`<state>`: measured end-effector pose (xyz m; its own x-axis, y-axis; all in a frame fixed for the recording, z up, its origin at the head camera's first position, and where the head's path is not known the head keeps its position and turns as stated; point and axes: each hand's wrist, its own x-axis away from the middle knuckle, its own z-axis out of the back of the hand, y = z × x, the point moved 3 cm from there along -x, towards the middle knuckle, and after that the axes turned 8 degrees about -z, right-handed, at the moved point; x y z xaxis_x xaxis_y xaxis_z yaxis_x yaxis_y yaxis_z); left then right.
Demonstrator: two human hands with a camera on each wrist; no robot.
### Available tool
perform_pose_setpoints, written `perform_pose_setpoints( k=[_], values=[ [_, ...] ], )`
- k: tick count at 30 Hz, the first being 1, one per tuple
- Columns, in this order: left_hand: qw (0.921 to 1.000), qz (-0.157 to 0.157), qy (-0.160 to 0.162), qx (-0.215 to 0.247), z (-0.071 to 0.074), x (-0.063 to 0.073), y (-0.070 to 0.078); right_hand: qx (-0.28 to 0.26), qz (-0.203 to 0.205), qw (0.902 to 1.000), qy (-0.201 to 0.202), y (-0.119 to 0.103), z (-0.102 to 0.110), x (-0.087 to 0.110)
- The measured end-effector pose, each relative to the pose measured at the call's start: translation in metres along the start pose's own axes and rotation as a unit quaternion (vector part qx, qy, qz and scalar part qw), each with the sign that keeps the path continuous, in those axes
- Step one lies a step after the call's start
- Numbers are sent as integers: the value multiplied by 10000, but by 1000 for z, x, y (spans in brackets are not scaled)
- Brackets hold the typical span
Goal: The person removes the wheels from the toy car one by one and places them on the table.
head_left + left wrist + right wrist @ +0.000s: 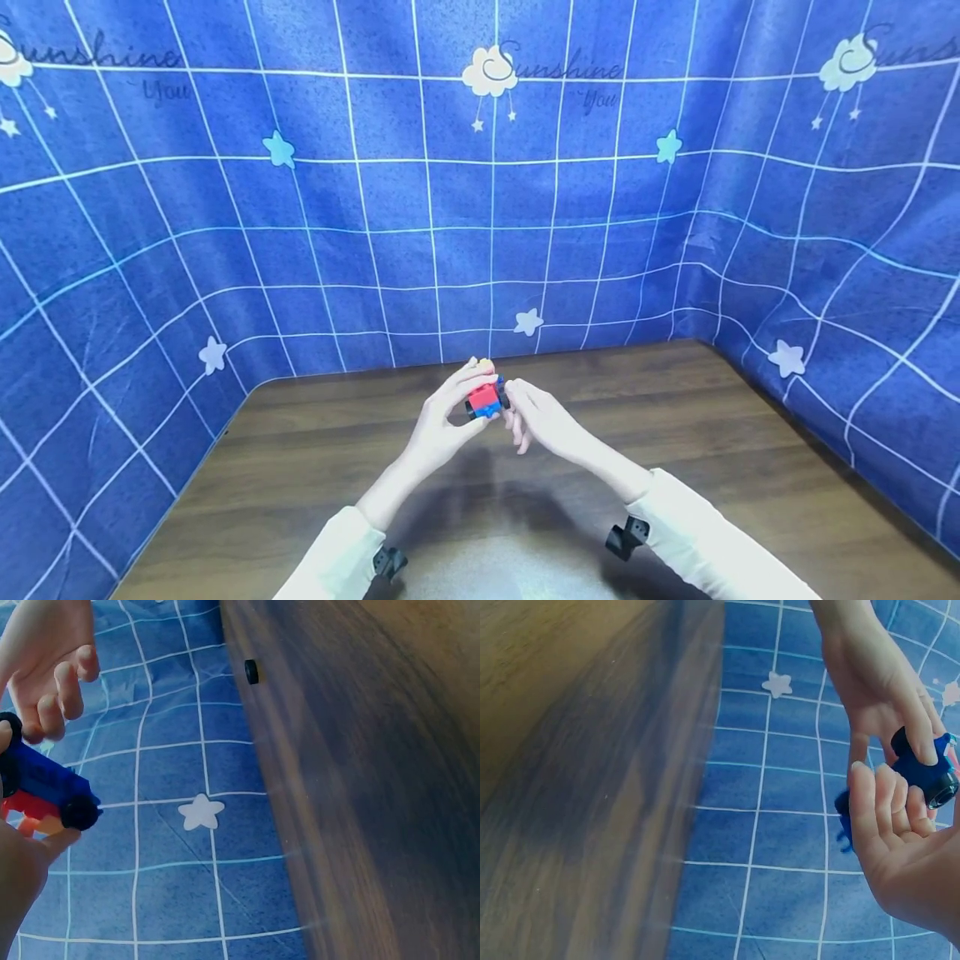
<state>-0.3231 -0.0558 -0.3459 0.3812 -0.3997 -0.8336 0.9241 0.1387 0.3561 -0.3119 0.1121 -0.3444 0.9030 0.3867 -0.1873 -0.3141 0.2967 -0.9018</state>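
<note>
Red-and-blue toy car [483, 397], front unclear, spans lengthwise from gripping thumb to fingers of the left hand [440, 423], beside the bent-fingered right hand [549, 422], whose hold I can't tell.

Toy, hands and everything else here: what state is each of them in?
Wheeled toy: held up off the table, black wheels attached.
Left hand: gripping the toy.
Right hand: fingers bent, at the toy; grip unclear.
Small black wheel-like piece: loose, on the table.
Blue cloth: hanging, slightly rippled.
Black wrist cameras: worn near the wrists.
</note>
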Motion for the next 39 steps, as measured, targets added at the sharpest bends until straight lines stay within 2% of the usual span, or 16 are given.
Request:
perform_pose_setpoints(
  k=[4, 6, 8, 10, 13, 15, 16, 19, 23, 26, 30, 33, 36, 39],
  values=[
    [9998, 171, -37, 97, -1, 1, 0, -259, 46, 9996, 41, -4, 0, -1],
    [9986, 453, -84, 247, -1, 2, -1, -289, 118, 9995, 94, -5, 1, -1],
    [9937, 921, -115, 633, -2, 2, -3, -299, 150, 9993, 182, -3, 3, -1],
    [9811, 1584, -48, 1106, -3, 2, -6, -234, 204, 9991, 293, -1, 4, -1],
    [9498, 2529, 139, 1837, -5, 3, -9, -9, 297, 9983, 507, 0, 5, -1],
    [9315, 2980, 247, 2071, -7, 4, -11, 260, 365, 9972, 605, 0, 4, -1],
    [9258, 3125, 269, 2111, -7, 4, -11, 422, 407, 9962, 642, 1, 4, -1],
    [9195, 3315, 390, 2077, -9, 3, -12, 882, 609, 9923, 616, 2, 2, 0],
    [9228, 3339, 553, 1843, -9, 2, -14, 1609, 1120, 9781, 692, 0, 0, 2],
    [9303, 3181, 670, 1700, -8, 1, -15, 1908, 1386, 9681, 851, -2, 1, 3],
    [9404, 2921, 969, 1446, -7, 1, -14, 1830, 1220, 9706, 982, -2, 0, 3],
    [9485, 2809, 1099, 969, -6, 1, -10, 1827, 960, 9708, 1227, 0, -3, 1],
    [9556, 2668, 1124, 543, -6, -1, -7, 1934, 854, 9664, 1460, 2, -6, -1],
    [9608, 2539, 1077, 296, -7, -1, -5, 2077, 973, 9608, 1560, 6, -9, -2]
  ],
)
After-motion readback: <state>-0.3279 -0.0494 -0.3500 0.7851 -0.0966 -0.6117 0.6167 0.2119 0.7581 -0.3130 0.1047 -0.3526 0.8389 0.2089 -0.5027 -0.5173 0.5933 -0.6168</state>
